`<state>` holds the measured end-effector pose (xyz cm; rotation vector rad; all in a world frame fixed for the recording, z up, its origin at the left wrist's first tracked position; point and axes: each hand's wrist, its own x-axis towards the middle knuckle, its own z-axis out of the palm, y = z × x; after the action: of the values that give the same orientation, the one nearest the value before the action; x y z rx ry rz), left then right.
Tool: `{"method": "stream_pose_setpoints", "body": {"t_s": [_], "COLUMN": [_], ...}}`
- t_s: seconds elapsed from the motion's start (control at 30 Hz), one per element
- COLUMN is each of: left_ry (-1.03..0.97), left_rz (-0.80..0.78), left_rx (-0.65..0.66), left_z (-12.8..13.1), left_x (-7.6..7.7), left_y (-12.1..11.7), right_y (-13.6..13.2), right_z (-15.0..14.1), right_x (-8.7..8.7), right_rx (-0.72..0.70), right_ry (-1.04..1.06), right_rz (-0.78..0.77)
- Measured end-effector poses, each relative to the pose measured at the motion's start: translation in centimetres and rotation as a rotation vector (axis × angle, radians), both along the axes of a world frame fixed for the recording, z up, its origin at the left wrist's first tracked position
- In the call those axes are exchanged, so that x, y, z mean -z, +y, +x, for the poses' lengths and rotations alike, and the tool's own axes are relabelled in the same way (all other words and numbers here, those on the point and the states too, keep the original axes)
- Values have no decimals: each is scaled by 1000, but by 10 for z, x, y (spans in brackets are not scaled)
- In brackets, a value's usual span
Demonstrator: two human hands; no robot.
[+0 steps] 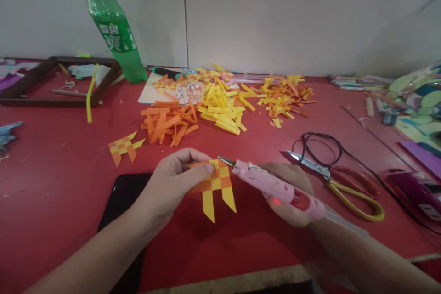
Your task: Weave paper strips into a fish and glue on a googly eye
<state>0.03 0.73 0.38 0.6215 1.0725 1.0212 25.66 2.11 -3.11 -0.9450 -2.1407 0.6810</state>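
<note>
Between the thumb and fingers of my left hand (179, 174) is a woven paper fish (216, 180) in orange and yellow checks, two yellow strips pointing down from it. My right hand (292, 183) grips a pink hot glue gun (272, 186), its red light lit and a clear glue stick out of the back. The metal nozzle sits at the top right edge of the woven paper; whether it touches I cannot tell. A finished-looking woven fish (124, 147) with a small eye lies flat to the left.
Orange strips (168, 121), yellow strips (223, 108) and mixed scraps (285, 94) lie behind my hands. Scissors (330, 174) and a black cord (322, 135) are at right. A dark phone (127, 202) lies under my left forearm. A green bottle (117, 32) stands by a wooden frame (51, 101).
</note>
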Motion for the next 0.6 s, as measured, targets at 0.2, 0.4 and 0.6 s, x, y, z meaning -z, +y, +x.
{"method": "stream_pose_setpoints", "body": {"t_s": [0.2,0.4,0.6], "left_ry": [4,-1,-28], "left_rz": [-2,0,-31], "left_rx": [11,24,23], "left_z": [0,0,-1], "left_x": [2,0,1], "left_y": [1,1,1], "right_y": [3,3,3], "right_z": [4,2,3], "right_x": [3,-1,0], "right_rx": [-90,-132,-107], "right_ry": [-42,-34,-23], "right_rz": [108,163,145]}}
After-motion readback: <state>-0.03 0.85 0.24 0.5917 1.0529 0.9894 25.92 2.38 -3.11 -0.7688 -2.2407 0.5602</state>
